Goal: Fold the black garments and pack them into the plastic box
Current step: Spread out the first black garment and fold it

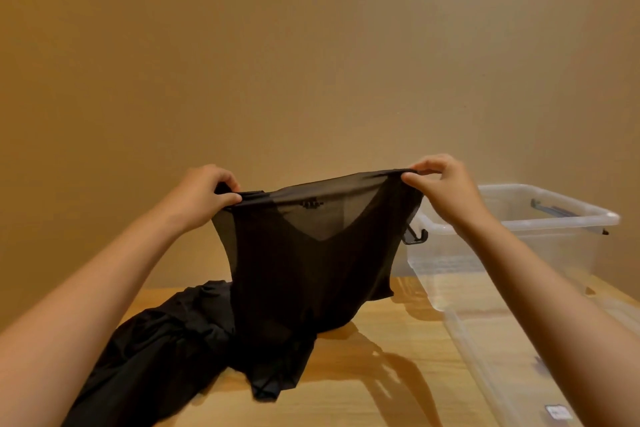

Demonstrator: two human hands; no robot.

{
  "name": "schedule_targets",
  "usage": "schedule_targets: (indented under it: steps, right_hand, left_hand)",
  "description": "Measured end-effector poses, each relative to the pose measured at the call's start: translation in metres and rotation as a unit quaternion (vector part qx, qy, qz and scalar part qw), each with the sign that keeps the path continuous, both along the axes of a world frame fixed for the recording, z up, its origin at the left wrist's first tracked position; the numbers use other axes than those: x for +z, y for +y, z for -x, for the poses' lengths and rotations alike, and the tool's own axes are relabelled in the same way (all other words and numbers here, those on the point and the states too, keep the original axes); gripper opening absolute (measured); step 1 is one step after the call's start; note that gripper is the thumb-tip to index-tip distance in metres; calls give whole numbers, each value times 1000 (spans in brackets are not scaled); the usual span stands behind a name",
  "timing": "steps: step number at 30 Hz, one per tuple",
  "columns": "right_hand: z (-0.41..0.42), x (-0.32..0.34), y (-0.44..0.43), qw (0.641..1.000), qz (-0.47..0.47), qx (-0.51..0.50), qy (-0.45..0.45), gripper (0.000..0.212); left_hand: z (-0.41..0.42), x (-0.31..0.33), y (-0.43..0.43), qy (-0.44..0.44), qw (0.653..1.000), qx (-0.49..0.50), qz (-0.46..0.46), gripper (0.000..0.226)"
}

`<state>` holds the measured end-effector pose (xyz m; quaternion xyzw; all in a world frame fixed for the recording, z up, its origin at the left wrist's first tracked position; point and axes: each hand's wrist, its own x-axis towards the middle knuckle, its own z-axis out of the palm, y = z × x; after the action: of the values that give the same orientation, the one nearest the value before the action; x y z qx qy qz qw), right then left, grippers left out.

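Grip: my left hand [204,196] and right hand [446,191] each pinch an upper corner of the sheer black garment [304,260].
Garment: hangs onto a crumpled black cloth pile [166,343] on the wooden table [398,378].
Box: clear plastic box [554,218], at my right.

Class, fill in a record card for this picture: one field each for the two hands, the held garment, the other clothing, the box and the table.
Left hand: pinches one top corner of the black top
Right hand: pinches the other top corner
Black top: sheer, held up and spread between the hands, hem trailing on the table
Other black garment: crumpled on the table, left of the top
Plastic box: clear, open, at the right; no clothing seen inside
Table: wooden, glossy
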<state>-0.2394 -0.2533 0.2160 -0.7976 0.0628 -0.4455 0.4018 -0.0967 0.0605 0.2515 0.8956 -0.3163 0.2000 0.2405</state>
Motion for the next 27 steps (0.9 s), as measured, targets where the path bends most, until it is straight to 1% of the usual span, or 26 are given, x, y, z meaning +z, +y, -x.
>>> schedule_targets:
  steps: [2, 4, 9, 13, 17, 22, 25, 27]
  right_hand:
    - [-2, 3, -1, 999, -28, 18, -8, 6]
    - [-3, 6, -5, 998, -50, 22, -12, 8]
    - [0, 39, -17, 996, -75, 17, -41, 14]
    - [6, 72, -18, 994, -65, 30, -83, 11]
    - [10, 94, -18, 991, -78, 38, -106, 13]
    - [19, 116, -22, 988, -89, 35, -125, 8]
    - [24, 133, -24, 988, -88, 28, -123, 8]
    - [27, 146, -24, 991, -78, 26, -109, 10]
  left_hand:
    - [-1, 3, -4, 17, 999, -18, 30, 6]
    - [0, 7, -9, 62, 991, -55, 104, 10]
    - [-5, 37, -10, 133, 954, -127, 237, 11]
    - [1, 68, -25, 145, 926, -180, 298, 14]
    - [8, 89, -40, 136, 933, -195, 270, 18]
    - [11, 116, -42, 102, 946, -188, 245, 35]
    - [13, 135, -41, 99, 961, -176, 191, 49]
    - [19, 148, -40, 107, 965, -185, 152, 53]
